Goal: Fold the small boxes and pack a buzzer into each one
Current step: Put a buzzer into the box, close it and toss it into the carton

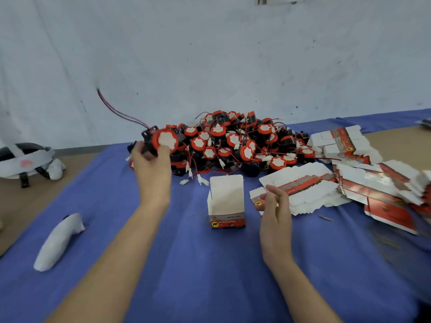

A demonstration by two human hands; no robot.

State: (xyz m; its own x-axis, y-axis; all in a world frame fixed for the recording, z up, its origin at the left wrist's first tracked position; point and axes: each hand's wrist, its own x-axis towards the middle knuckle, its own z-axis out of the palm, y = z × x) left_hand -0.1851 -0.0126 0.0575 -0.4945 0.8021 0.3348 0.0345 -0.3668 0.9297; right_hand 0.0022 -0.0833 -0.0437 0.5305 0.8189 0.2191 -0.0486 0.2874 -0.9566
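Item 1: buzzer (166, 140), red-capped, wires (116, 111) trailing, gripped in left hand (151, 166) at 10 o'clock of the upright open box (226, 201). Item 2: right hand (275, 214) at box's 3 o'clock beside flat blanks (303, 185); grasp unclear. Step: packing. Next, probably: lower buzzer in, tuck wires.

The buzzer (166, 140) in my left fingers (149, 159) has a smooth red plastic rim, a matt white face and a black plastic body. Its wires (116, 110) wear red and black insulation. Just left of my right fingers (277, 194), the box (227, 201) is thin card, matt white inside, with a faintly glossy red printed band. The flat boxes (354, 183) beyond are the same card. Below my fingers, matt blue cloth (210, 276) covers the dull tan table (18, 206).
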